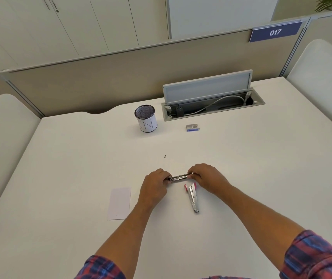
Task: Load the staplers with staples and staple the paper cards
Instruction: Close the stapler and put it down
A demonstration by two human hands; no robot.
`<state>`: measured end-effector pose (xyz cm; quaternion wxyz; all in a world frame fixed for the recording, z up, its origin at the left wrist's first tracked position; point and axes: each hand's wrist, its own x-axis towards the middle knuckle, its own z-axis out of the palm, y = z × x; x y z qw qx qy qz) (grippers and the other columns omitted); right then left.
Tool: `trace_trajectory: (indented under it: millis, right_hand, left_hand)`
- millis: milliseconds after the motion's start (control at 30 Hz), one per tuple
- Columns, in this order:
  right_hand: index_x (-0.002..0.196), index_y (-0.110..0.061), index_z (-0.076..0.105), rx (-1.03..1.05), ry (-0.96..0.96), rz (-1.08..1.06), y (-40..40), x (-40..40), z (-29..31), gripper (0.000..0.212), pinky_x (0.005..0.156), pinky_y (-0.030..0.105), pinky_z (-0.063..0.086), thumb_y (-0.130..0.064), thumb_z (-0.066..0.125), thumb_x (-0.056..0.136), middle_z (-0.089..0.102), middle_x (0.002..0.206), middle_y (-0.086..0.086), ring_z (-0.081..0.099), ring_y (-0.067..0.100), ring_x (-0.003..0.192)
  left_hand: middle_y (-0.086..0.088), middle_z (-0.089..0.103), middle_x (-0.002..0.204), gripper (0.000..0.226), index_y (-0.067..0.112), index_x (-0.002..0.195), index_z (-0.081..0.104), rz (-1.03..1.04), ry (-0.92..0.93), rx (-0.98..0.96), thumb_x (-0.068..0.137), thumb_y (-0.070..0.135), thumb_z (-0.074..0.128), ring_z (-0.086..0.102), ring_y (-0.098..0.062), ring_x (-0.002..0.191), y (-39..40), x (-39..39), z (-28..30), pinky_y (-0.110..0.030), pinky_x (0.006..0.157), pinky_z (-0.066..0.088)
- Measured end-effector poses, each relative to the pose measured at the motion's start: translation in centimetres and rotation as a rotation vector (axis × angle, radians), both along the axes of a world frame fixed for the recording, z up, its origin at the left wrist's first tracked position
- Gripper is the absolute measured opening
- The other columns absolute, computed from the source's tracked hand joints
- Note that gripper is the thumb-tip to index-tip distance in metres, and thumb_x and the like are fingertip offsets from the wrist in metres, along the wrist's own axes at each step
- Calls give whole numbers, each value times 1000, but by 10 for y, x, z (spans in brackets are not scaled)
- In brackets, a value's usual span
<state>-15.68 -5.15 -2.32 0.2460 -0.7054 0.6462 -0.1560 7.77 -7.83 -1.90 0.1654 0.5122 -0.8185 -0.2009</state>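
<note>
We see a matt, smooth white desk point(80, 158). The stapler point(180, 176) we hold between both hands is bright, glossy metal – so is the second stapler point(193, 199), with pink plastic ends. The card point(119, 203) looks like plain matt paper. The pen cup point(146, 120) is dark metal mesh wrapped in white paper; our sleeves point(318, 256) are checked woven cloth – soft, unshiny.

Place: an open-plan office workstation.
Desk: a white desk point(241, 178) fenced by beige partition panels point(100, 83).
Number: a blue sign point(275, 32) reading 017 on the partition.
Cabling: an open cable hatch point(211, 101) set in the desk.
Storage: pale cabinets point(70, 23) behind.
Stationery: mesh pen cup point(146, 120), staple box point(192, 127).
</note>
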Motion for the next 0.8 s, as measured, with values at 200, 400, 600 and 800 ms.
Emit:
trace_trajectory:
  millis: [200,400,600,800]
  right_hand:
    - [109,-19,73,-27,42,29,-6,-2,-2,18,88,35,48,-26,57,103,71,106,-3,61,19,102]
    - [96,-22,72,7,46,68,-18,-6,6,12,71,30,42,-34,67,94,67,88,-9,56,13,80]
    - [96,-23,73,-14,96,39,-36,11,19,31,72,31,47,-53,62,96,61,92,-9,60,13,86]
    - [119,-20,74,-38,42,-13,-67,40,18,25,88,36,51,-30,58,103,71,116,0,65,23,106]
  left_hand:
    - [5,66,86,24,19,99,75,36,33,-18,87,4,61,57,-23,82,-2,-2,-7,-37,73,48]
    - [6,68,89,22,19,99,74,29,73,-14,86,11,59,57,-21,85,-8,0,-14,-37,76,49]
    - [7,69,95,23,18,100,72,28,117,-52,91,15,51,62,-16,87,-15,1,-13,-33,80,52]
    - [1,71,104,20,12,106,75,193,184,-56,95,8,59,66,-17,93,-43,-7,-1,-29,84,54]
